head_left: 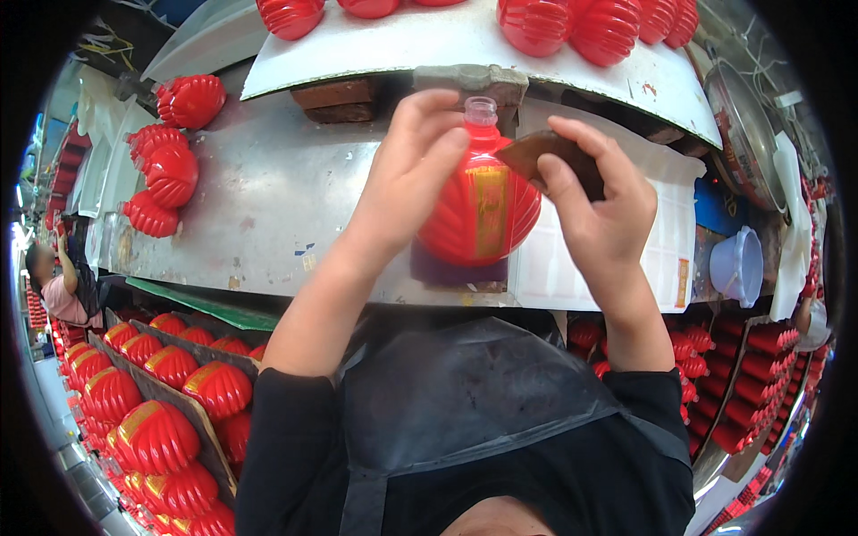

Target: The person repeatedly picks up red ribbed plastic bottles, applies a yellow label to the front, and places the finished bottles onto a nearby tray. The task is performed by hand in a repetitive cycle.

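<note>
A red, ribbed, round bottle (pixel 523 210) with a clear neck stands upright on the workbench in front of me. Down its front runs a gold label strip (pixel 489 205). My left hand (pixel 407 161) is at the left of the neck, thumb and fingers curved but apart, with nothing seen in them; whether it touches the bottle I cannot tell. My right hand (pixel 603 192) grips a flat, dark brown scraper-like piece (pixel 572 154) between thumb and fingers. Its pointed corner is by the bottle's right shoulder. Under the bottle shows a dark purple pad (pixel 447 272).
A pale label sheet (pixel 594 277) lies right of the bottle, with a lilac bucket (pixel 736 266) beyond. Red bottles (pixel 170 174) sit at the bench's left, others on a raised white board (pixel 375 45). Racks of labelled bottles (pixel 156 438) flank me. A person (pixel 71 286) is far left.
</note>
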The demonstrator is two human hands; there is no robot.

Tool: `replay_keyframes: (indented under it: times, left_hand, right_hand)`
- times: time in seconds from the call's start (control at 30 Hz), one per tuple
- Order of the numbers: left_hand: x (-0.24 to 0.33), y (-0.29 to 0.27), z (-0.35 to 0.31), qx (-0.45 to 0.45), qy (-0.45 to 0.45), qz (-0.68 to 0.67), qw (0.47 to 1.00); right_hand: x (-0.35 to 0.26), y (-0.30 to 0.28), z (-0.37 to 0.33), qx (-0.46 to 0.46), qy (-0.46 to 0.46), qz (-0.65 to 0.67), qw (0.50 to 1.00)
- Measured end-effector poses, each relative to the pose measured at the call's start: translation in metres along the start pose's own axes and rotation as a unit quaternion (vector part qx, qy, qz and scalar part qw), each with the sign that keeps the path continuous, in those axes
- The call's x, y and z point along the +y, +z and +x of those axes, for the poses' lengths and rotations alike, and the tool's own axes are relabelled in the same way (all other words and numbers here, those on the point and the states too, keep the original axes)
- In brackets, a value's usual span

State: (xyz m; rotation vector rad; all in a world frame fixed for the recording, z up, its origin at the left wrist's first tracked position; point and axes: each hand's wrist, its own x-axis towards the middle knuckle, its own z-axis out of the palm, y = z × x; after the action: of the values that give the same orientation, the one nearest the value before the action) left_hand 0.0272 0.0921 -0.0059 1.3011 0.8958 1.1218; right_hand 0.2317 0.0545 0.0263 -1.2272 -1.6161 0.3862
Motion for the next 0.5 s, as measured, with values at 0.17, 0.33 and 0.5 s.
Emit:
replay_keyframes:
  times: [0.17, 0.33, 0.5]
  left_hand:
    - [0.009, -0.001, 0.017, -0.081, -0.022, 0.037, 0.996]
    - [0.012, -0.003, 0.007, -0.064, -0.022, 0.002, 0.998]
    - [0.018, -0.020, -0.026, 0.023, 0.012, -0.081, 0.996]
  right_hand:
    - [0.009, 0.004, -0.011, 0.011, -0.057, -0.032, 0.998]
    - [0.012, 0.006, -0.036, 0.011, -0.286, -0.073, 0.955]
    - [0.014, 0.008, -0.055, -0.093, -0.199, 0.026, 0.975]
